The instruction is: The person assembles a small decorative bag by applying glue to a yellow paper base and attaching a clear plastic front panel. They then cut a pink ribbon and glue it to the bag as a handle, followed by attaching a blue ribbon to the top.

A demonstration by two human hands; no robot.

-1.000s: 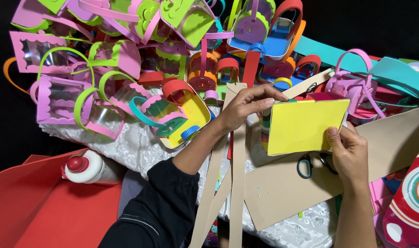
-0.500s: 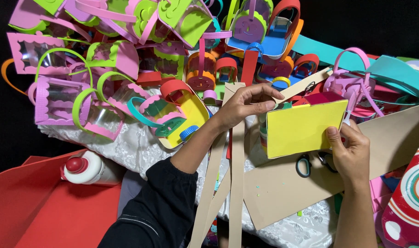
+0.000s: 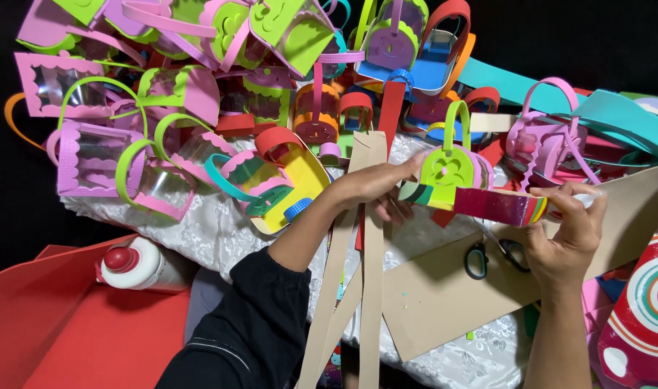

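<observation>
A heap of small foam baskets [image 3: 199, 101] with scalloped edges and arched handles covers the white lace-patterned surface [image 3: 199, 230]. A wide tan foam sheet [image 3: 444, 295] lies flat under black-handled scissors [image 3: 491, 256]. Above it, the left hand [image 3: 376, 189] pinches one end of a stack of multicoloured foam sheets [image 3: 480, 203], seen edge-on; the right hand [image 3: 567, 234] grips the other end.

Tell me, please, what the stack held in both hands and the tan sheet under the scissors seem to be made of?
Stack of sheets: probably craft foam, matte, thick layered edges in many colours. Tan sheet: probably foam or card, matte, flat. Scissors: black handles, likely plastic.
</observation>
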